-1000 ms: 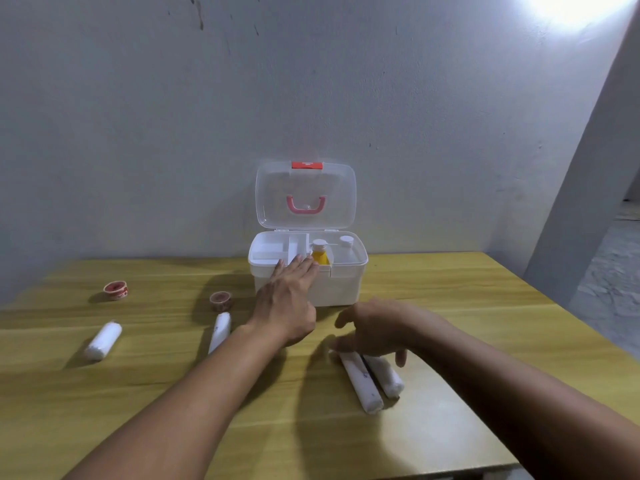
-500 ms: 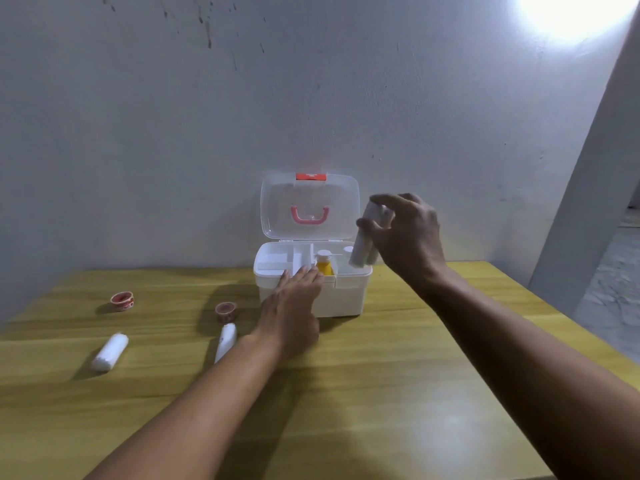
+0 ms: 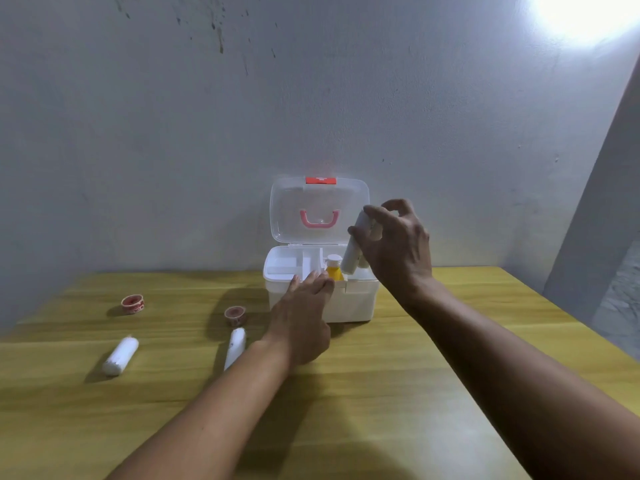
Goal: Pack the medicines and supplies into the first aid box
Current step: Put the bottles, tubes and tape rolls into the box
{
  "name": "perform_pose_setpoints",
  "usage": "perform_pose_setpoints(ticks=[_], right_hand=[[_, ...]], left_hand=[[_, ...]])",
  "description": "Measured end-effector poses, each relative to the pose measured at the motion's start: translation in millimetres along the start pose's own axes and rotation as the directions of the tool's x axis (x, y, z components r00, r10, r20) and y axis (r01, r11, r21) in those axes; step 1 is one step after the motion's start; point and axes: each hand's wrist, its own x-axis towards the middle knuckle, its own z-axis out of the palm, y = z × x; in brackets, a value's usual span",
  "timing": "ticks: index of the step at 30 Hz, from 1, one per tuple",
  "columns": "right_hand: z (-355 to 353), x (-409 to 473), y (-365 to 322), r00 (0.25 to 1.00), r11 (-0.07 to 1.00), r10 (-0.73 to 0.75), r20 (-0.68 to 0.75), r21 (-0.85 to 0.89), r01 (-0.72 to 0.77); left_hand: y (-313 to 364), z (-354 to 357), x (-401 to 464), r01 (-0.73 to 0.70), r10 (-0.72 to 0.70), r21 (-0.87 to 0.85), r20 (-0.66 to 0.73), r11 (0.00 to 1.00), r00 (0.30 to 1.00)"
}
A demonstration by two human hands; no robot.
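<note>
The white first aid box (image 3: 356, 303) stands at the back of the wooden table with its clear lid (image 3: 287, 209) upright. A yellow bottle (image 3: 334, 270) with a white cap stands inside. My right hand (image 3: 394, 247) holds white bandage rolls (image 3: 354, 249) tilted above the box's right side, lower ends just inside the rim. My left hand (image 3: 303, 317) rests flat against the box's front, fingertips on the rim. Two more white bandage rolls (image 3: 120, 356) (image 3: 235, 346) and two small red tape rolls (image 3: 132, 303) (image 3: 236, 315) lie on the table to the left.
The table (image 3: 381, 393) ends close to the right of the box and at the near right. A grey wall stands right behind the box, with a pillar (image 3: 595, 216) at the far right.
My right hand picked the white rolls off the table near me and carried them up over the box; now it has lowered them to the rim. My left hand stayed on the box.
</note>
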Motion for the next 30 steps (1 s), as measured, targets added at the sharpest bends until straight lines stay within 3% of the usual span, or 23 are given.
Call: perform_pose_setpoints(ticks=[7, 18, 25, 30], right_hand=[[17.1, -4.8, 13.1, 0.996, 0.995, 0.036, 0.076, -0.098, -0.029], [30.2, -15.5, 23.1, 0.992, 0.985, -0.093, -0.090, -0.155, 0.078], [35.4, -30.2, 32.4, 0.959, 0.983, -0.123, 0.254, -0.103, 0.153], [32.6, -30.6, 35.2, 0.910, 0.956, -0.056, 0.410, -0.241, 0.167]], left_hand=[[2.8, 1.5, 0.4, 0.026, -0.025, 0.013, -0.059, 1.000, 0.998], [1.7, 3.1, 1.1, 0.025, -0.023, 0.021, -0.070, 0.999, 0.997], [-1.5, 5.3, 3.4, 0.035, -0.035, 0.030, 0.003, 0.999, 0.999], [-2.5, 6.4, 3.8, 0.053, -0.055, 0.032, 0.036, 0.998, 0.998]])
